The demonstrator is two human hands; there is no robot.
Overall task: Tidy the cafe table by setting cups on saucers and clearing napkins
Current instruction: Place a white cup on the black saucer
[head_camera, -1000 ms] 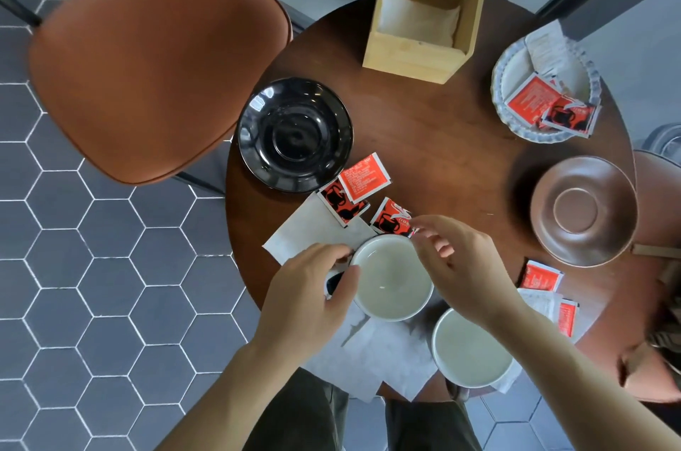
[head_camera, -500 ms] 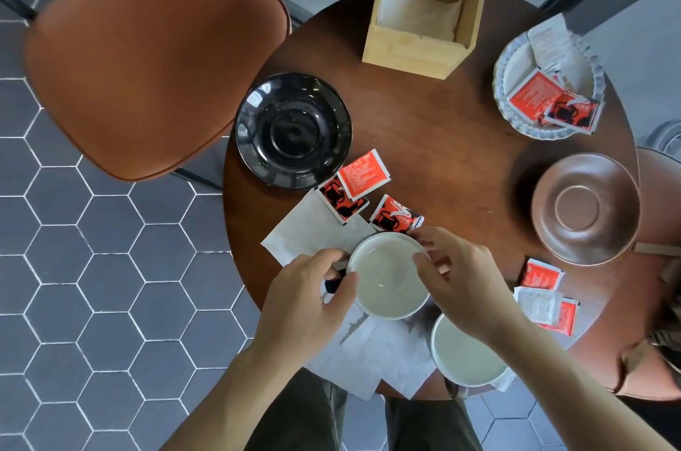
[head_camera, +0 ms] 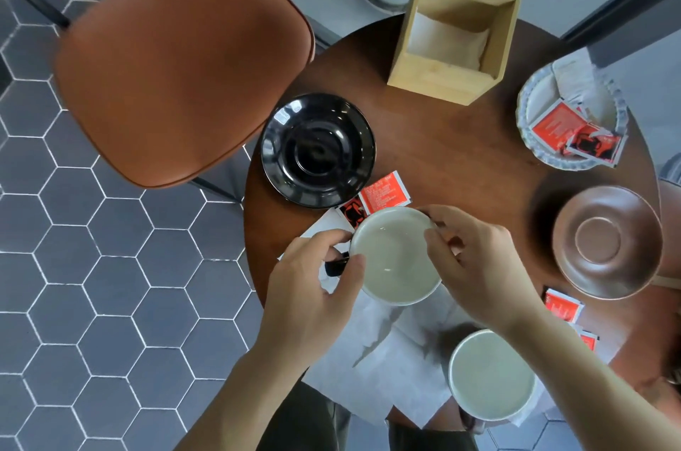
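Observation:
A pale-lined cup (head_camera: pixel 396 257) with a black handle is held above the round wooden table (head_camera: pixel 460 163). My left hand (head_camera: pixel 313 284) pinches its handle and my right hand (head_camera: pixel 475 266) grips its far rim. The cup hangs over white napkins (head_camera: pixel 390 351) and red sugar packets (head_camera: pixel 383 190). A glossy black saucer (head_camera: pixel 317 150) lies just beyond it to the left. On the right sits a brown saucer (head_camera: pixel 608 242). A second cup (head_camera: pixel 492 377) stands on the napkins at the near edge.
A wooden napkin holder (head_camera: pixel 457 30) stands at the back of the table. At back right a white scalloped dish (head_camera: pixel 534 107) holds sugar packets. More packets (head_camera: pixel 562 308) lie near the brown saucer. An orange chair (head_camera: pixel 177 59) stands to the left over hexagon floor tiles.
Both hands have lifted the cup off the napkins and carried it slightly away from me, toward the black saucer; it now covers one of the red packets.

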